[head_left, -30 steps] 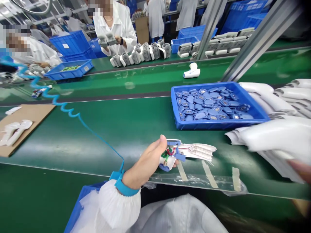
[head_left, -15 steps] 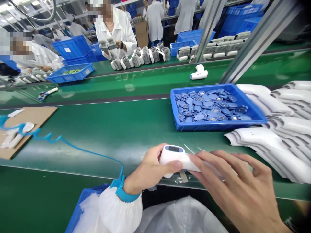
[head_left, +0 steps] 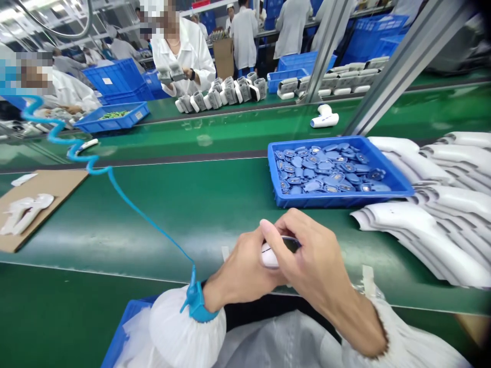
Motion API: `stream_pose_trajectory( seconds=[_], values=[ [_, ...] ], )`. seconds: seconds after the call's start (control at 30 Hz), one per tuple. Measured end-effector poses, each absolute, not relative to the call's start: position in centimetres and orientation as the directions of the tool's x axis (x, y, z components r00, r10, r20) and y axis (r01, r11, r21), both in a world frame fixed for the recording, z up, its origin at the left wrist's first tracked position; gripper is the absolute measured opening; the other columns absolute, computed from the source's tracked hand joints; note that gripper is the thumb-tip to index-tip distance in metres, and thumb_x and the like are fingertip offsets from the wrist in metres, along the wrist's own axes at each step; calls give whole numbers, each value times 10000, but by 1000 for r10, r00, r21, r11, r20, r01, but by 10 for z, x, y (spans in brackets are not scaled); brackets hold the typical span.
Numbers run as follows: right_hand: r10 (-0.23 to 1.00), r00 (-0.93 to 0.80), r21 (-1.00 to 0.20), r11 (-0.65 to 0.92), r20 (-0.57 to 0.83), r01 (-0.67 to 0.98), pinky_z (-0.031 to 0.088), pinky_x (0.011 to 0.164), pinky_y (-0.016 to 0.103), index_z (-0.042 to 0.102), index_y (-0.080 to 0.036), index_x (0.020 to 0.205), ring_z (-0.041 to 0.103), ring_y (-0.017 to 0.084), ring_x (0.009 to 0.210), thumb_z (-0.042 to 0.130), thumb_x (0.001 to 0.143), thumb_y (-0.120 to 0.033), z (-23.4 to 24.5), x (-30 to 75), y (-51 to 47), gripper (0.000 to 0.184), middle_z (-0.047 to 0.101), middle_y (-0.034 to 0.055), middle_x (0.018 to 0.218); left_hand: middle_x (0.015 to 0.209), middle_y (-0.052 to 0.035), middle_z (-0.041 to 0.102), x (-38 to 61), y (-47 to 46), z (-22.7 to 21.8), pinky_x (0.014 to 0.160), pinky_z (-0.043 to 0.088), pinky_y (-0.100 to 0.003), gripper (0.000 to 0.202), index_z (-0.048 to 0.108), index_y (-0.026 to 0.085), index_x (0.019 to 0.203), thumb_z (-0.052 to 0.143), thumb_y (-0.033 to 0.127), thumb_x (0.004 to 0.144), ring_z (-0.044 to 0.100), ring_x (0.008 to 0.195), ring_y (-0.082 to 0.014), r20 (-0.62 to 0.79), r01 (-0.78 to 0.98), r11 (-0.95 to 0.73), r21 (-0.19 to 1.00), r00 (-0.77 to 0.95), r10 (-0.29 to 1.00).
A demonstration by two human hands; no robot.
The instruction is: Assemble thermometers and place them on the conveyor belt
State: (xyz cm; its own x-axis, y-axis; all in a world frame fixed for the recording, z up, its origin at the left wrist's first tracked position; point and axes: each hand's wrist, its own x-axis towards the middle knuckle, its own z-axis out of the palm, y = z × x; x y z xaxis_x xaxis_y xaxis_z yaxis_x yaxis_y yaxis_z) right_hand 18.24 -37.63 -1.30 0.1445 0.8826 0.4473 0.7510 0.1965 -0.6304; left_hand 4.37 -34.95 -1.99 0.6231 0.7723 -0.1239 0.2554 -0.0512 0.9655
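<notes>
Low in the middle, a white infrared thermometer [head_left: 269,256] with a small dark display sits between my two hands, mostly covered by fingers. My left hand [head_left: 245,268] is closed around its near left side. My right hand [head_left: 316,250] wraps over it from the right, thumb lying across the front beside the display. A blue wrist strap [head_left: 200,305] circles my left wrist, and its coiled blue cord [head_left: 132,201] runs up to the left. Beyond my hands stands a blue tray [head_left: 345,200] of small blue plastic parts.
Stacked white housing shells [head_left: 416,222] lie to the right. On the left, a cardboard sheet [head_left: 67,191] carries white plastic pieces. Another white thermometer [head_left: 325,119] lies on the far belt, below a slanted metal post [head_left: 399,64]. Co-workers in white coats sit across the line.
My right hand has moved left from the thermometer's handle and now closes over its head beside my left hand. The coiled cord has swung up. The far thermometer has shifted right.
</notes>
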Motion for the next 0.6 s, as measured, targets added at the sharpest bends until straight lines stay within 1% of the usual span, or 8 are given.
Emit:
stream_pose_trajectory(
  seconds=[0.07, 0.13, 0.17, 0.27, 0.33, 0.47, 0.53, 0.6],
  values=[
    [858, 82, -484, 205, 507, 851, 295, 523, 298, 482, -189, 646, 447, 100, 568, 580, 992, -416, -18, 174, -374, 426, 494, -30, 631, 967, -56, 685, 46, -353, -21, 686, 426, -315, 122, 648, 187, 979, 600, 174, 868, 618, 844, -222, -76, 262, -144, 954, 678, 731],
    [838, -13, -349, 241, 545, 905, 260, 537, 320, 473, -190, 658, 448, 118, 595, 547, 1016, -368, -22, 173, -377, 407, 489, -16, 642, 880, -89, 680, 48, -359, -23, 653, 392, -354, 148, 663, 171, 937, 535, 156, 862, 605, 766, -248, -54, 326, -238, 915, 682, 729],
    [823, -47, -315, 269, 566, 910, 253, 542, 323, 459, -190, 654, 442, 119, 598, 542, 1017, -326, -23, 174, -379, 396, 482, -14, 639, 821, -101, 671, 50, -362, -23, 634, 367, -367, 157, 675, 162, 928, 535, 160, 855, 595, 714, -257, -60, 372, -265, 890, 670, 740],
    [780, -44, -330, 315, 625, 890, 252, 541, 303, 391, -181, 620, 388, 96, 573, 555, 989, -208, -20, 180, -385, 405, 421, -22, 603, 693, -107, 640, 56, -368, -23, 600, 311, -374, 187, 703, 146, 971, 566, 177, 848, 563, 595, -261, -104, 479, -286, 830, 637, 764],
    [759, 7, -356, 298, 651, 886, 243, 533, 295, 352, -176, 614, 347, 86, 564, 578, 971, -183, -17, 183, -389, 422, 379, -28, 590, 680, -106, 636, 59, -367, -23, 594, 295, -370, 192, 705, 153, 970, 586, 163, 821, 563, 579, -257, -69, 475, -360, 803, 674, 735],
    [705, 71, -393, 305, 705, 867, 248, 544, 297, 336, -179, 613, 324, 86, 570, 596, 944, -134, -16, 186, -394, 424, 358, -29, 591, 692, -107, 651, 61, -364, -23, 593, 277, -366, 164, 687, 160, 930, 611, 185, 787, 569, 579, -249, 5, 485, -507, 712, 719, 695],
    [690, 99, -408, 301, 717, 862, 254, 549, 297, 330, -178, 610, 325, 84, 567, 592, 949, -134, -16, 186, -396, 431, 352, -30, 588, 749, -106, 677, 60, -364, -22, 584, 294, -355, 182, 677, 161, 962, 595, 191, 803, 592, 610, -250, 5, 472, -500, 726, 723, 691],
    [715, 123, -417, 251, 688, 874, 267, 556, 294, 341, -177, 617, 347, 83, 571, 584, 978, -192, -15, 185, -398, 435, 365, -29, 590, 828, -92, 702, 57, -367, -21, 583, 333, -340, 199, 663, 171, 1022, 553, 192, 857, 617, 655, -239, -4, 414, -433, 800, 727, 687]
  ],
)
